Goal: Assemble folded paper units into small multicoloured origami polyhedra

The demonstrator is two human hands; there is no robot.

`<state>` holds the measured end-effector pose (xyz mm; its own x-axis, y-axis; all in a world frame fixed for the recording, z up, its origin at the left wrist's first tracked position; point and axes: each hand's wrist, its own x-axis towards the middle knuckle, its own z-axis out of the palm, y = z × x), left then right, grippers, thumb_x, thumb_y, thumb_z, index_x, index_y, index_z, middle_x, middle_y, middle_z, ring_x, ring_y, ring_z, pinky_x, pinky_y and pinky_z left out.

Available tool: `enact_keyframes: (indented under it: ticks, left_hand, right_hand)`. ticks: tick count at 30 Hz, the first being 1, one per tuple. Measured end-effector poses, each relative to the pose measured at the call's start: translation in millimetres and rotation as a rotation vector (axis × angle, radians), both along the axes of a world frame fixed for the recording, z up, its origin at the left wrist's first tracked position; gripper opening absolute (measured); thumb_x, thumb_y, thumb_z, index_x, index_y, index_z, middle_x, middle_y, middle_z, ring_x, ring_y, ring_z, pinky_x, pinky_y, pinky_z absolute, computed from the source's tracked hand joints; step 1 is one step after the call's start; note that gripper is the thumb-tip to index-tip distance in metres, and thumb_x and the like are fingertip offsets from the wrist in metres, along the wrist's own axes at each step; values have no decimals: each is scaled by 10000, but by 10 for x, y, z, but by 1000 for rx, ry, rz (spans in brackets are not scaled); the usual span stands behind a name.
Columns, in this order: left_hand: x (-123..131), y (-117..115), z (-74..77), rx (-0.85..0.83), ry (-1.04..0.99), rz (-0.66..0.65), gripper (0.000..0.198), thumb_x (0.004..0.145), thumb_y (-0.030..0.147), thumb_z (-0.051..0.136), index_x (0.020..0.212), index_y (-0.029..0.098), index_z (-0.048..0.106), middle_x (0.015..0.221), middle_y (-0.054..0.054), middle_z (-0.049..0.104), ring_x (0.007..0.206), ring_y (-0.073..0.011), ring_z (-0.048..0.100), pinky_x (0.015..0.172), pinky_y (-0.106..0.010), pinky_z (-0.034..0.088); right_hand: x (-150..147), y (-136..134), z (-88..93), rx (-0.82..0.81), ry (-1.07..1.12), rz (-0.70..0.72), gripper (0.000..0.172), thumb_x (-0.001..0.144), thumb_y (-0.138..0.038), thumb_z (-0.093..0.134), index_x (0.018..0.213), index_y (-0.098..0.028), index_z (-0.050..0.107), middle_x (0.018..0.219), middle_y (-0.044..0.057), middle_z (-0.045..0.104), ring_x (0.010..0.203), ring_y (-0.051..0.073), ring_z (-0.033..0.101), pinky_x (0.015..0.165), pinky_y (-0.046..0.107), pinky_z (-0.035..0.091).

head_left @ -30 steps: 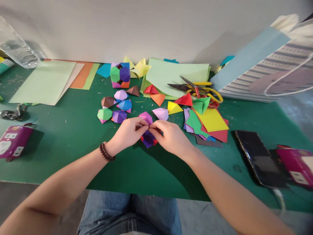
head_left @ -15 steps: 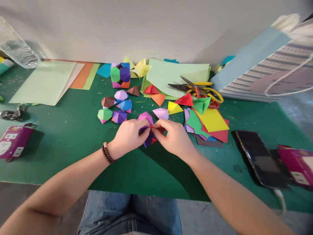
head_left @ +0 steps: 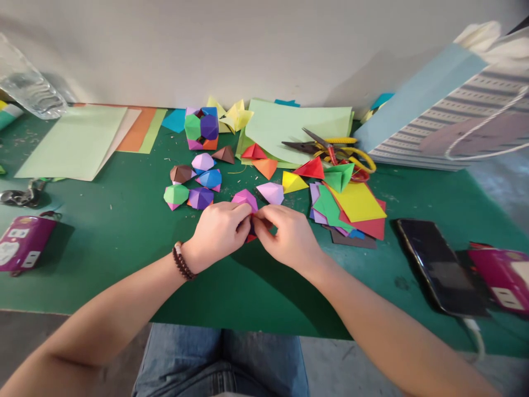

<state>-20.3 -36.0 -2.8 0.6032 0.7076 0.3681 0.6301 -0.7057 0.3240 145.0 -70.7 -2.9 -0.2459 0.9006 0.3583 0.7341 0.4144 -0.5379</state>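
Observation:
Between my hands is a folded paper piece (head_left: 250, 237), dark with some red, mostly hidden by my fingers. My left hand (head_left: 223, 225) is closed on it, thumb pressed against bent fingers. My right hand (head_left: 287, 231) pinches its right side with thumb and forefinger, and the fingertips of both hands meet. A magenta folded paper piece (head_left: 244, 200) shows just beyond my fingers; whether it joins the held piece I cannot tell. Close by lie a lilac folded piece (head_left: 270, 192) and a yellow one (head_left: 294, 182). To the left sits a cluster of several two-coloured paper units (head_left: 201, 198).
Pliers and scissors (head_left: 326, 148) lie on pale green paper sheets (head_left: 301, 118) at the back. Coloured paper squares (head_left: 361, 204) and a phone (head_left: 440, 267) are on the right. A paper bag (head_left: 446, 110) stands back right; a multicoloured paper ball (head_left: 201, 128) rests near the wall.
My left fingers have curled further over the folded paper, hiding more of it. My right fingertips have shifted slightly down and left. The other things lie as before.

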Motion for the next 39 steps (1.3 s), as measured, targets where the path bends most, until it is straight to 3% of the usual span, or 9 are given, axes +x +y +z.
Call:
enact_keyframes:
  ticks: [9,16,19,22,25,29,34,37,39]
  left_hand:
    - [55,-23,-34,99,49,2,200,826,91,438,667,170,529,596,-13,586,554,-136,528,525,-274,340]
    - [34,-4,-21,65,-14,47,201,893,178,455,749,167,595,672,-31,642,629,-144,593,586,-259,441]
    - [1,-15,47,-165,-246,64,146,869,283,571,959,181,625,883,-53,697,793,-162,647,685,-263,515]
    - [-34,-21,111,-547,-572,96,375,862,448,582,1142,200,558,1128,-91,651,944,-178,649,716,-257,556]
    - [-55,-12,149,-885,-809,184,440,886,563,480,1078,173,552,902,-68,671,748,-154,665,622,-261,564]
    - [-81,20,186,-1352,-932,84,449,842,488,605,1136,153,555,763,-39,668,641,-148,672,564,-250,563]
    - [-142,109,177,-1353,-1069,123,454,718,269,776,1115,148,590,892,-45,695,716,-123,680,644,-223,577]
    - [-165,145,139,-1307,-1075,144,518,669,249,812,1132,160,598,862,-38,705,747,-148,692,663,-242,575]
    - [-164,146,116,-1284,-1059,120,535,648,242,826,1134,168,614,839,-32,711,745,-150,691,675,-250,570]
  right_hand:
    - [-9,18,-16,20,-73,-42,182,820,-151,480,648,-208,498,634,28,572,616,172,548,574,290,386]
    - [36,52,-18,-15,13,-60,106,850,-174,549,870,-197,651,793,21,709,700,173,654,623,274,468]
    - [73,92,-30,136,69,-48,130,875,-170,544,906,-199,666,827,33,731,740,177,680,661,279,505]
    - [110,138,-45,358,143,-97,122,884,-171,546,942,-206,648,821,36,733,719,168,681,654,280,525]
    - [132,172,-69,507,188,-111,128,855,-129,562,942,-214,600,815,32,730,718,164,685,651,279,542]
    - [141,196,-117,562,202,3,185,838,-97,548,965,-231,549,999,60,734,923,190,697,790,339,564]
    - [167,224,-122,378,203,71,221,813,-72,510,943,-240,570,1158,85,672,1102,234,622,913,442,518]
    - [172,244,-79,94,512,-25,224,814,-115,492,989,-236,561,1157,96,642,1073,232,620,882,437,524]
    - [155,252,-43,-167,796,-59,184,836,-207,512,1016,-233,536,1029,73,661,947,210,652,818,407,538]
